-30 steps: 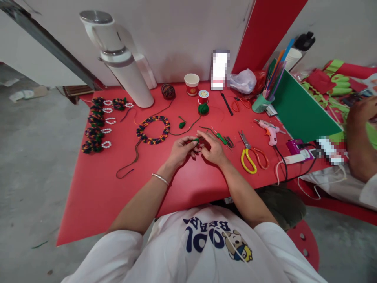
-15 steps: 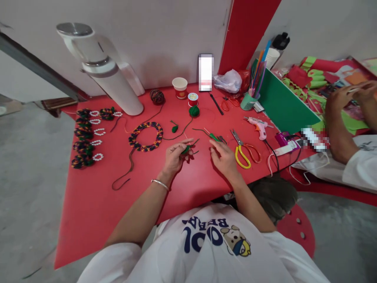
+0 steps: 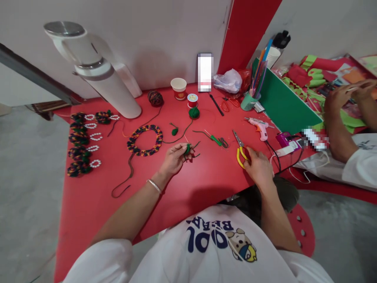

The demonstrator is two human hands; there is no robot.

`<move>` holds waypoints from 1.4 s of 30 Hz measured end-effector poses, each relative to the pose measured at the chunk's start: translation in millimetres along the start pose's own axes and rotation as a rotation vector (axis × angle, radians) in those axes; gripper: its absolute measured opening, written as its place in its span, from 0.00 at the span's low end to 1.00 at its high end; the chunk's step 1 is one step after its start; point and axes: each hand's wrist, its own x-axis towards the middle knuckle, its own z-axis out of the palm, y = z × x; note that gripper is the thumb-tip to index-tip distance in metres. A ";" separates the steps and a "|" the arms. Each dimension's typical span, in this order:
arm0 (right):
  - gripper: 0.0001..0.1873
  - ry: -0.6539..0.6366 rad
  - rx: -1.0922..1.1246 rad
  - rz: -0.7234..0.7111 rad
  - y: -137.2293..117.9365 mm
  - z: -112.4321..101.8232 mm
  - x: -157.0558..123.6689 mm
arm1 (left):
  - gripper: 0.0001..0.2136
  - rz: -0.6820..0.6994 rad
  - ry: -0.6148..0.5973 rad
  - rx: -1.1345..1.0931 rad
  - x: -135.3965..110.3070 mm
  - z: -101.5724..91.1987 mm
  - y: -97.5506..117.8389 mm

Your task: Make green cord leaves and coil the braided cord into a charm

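- Red table (image 3: 176, 196) is running along a pale wall (image 3: 141, 31), work stuff spreading across it.
- Your left hand (image 3: 174, 158) is pinching the green yarn piece (image 3: 187, 148) over the table, ends poking out; a slackening pinch could be letting it unravel.
- Your right hand (image 3: 260, 167) is covering one handle of the scissors (image 3: 241, 148); can't tell if fingers are closing around it. Poor hold, and they're likely slipping.
- Black cord (image 3: 272, 150) is running near that hand, risking a snag, tugging the glue gun (image 3: 260, 127).
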 end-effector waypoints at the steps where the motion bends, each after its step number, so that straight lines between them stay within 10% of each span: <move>1: 0.32 -0.021 0.007 0.015 -0.2 -0.9 4.4 | 0.18 -0.001 -0.001 -0.005 0.4 -0.8 -0.1; 7: 0.35 -0.066 0.117 0.099 4.1 -6.0 21.1 | 0.21 0.018 -0.011 -0.041 3.1 -4.5 -4.4; 11: 0.32 -0.062 0.574 0.118 -14.2 -19.4 3.7 | 0.22 0.015 -0.002 -0.071 5.2 -6.7 -7.7; 18: 0.47 -0.786 1.455 -0.130 -91.5 -21.4 -42.3 | 0.21 0.016 0.024 -0.106 5.8 -7.1 -8.6; 42: 0.43 -0.890 1.520 -0.025 -127.4 -4.1 -35.5 | 0.22 0.028 -0.015 0.003 1.6 1.9 -5.1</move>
